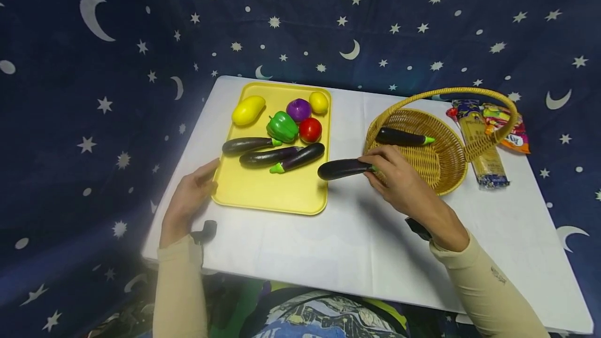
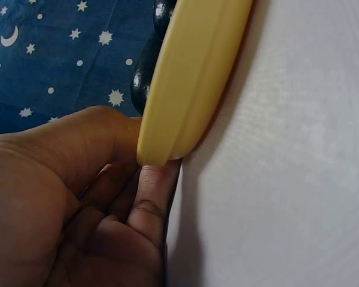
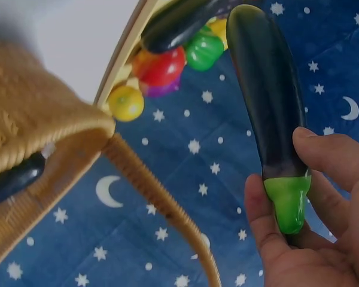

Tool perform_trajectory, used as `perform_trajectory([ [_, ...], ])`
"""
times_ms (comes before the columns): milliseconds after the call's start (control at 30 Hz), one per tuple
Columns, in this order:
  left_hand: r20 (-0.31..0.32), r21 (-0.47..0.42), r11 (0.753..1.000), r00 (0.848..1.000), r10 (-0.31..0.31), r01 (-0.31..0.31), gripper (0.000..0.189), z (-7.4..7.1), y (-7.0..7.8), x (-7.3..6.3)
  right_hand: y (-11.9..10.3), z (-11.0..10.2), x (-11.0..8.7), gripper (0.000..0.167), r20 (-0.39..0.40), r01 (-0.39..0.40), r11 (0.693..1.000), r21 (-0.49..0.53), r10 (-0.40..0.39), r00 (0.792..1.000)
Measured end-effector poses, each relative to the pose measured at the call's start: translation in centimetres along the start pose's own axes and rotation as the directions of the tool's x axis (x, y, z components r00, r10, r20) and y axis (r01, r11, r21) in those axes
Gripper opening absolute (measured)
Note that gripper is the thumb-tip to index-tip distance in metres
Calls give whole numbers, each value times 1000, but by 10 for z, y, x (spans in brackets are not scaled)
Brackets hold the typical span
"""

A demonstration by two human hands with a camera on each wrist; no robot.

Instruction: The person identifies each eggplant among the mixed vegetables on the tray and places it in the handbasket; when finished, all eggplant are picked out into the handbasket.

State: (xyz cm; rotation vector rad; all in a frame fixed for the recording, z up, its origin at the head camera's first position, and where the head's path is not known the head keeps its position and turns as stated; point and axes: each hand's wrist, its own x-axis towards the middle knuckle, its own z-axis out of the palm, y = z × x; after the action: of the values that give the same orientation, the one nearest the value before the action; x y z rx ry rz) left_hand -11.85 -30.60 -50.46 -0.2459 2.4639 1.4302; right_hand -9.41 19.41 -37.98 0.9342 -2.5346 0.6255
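The fingers of the right hand (image 1: 399, 179) are closed around the green stem end of an eggplant (image 1: 341, 169), holding it above the counter (image 1: 338, 249) between the yellow tray (image 1: 267, 194) on the left and the wicker basket (image 1: 456, 168) on the right, where a second eggplant (image 1: 403, 137) lies. The left hand (image 1: 189, 194) pinches the tray's left edge between thumb and fingers; three more eggplants (image 1: 269, 157) lie on it, near a green pepper (image 1: 283, 128).

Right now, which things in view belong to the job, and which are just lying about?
Likely the job:
held eggplant, in the right hand
yellow tray, held by the left hand
wicker basket, one eggplant inside
three eggplants on the tray

Likely lying about:
pasta packet, red-and-yellow packet
mango, lemon, purple onion, green bell pepper, tomato
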Motion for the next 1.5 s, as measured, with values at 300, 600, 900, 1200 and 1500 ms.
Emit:
perform_trajectory([
  [300, 2, 19, 1000, 1000, 25, -25, 67, -1, -5, 1, 13, -21, -7, 43, -43, 17, 1000, -15, -18, 999],
  [600, 5, 0, 1000, 1000, 24, -24, 69, 0, -6, 2, 24, -48, -17, 45, -99, -32, 997, -74, 24, 995],
  [900, 3, 9, 1000, 1000, 20, -20, 68, -1, -1, 0, 30, -63, -25, 41, -110, -94, 988, -120, 81, 991],
  [1200, 2, 8, 999, 999, 40, -40, 67, -1, 1, -1, 44, -78, -27, 41, -130, -143, 976, -161, 123, 984],
  [1500, -2, 9, 1000, 1000, 29, -29, 67, -2, 0, 0, 69, -75, -21, 38, -43, -131, 970, -204, 125, 991],
])
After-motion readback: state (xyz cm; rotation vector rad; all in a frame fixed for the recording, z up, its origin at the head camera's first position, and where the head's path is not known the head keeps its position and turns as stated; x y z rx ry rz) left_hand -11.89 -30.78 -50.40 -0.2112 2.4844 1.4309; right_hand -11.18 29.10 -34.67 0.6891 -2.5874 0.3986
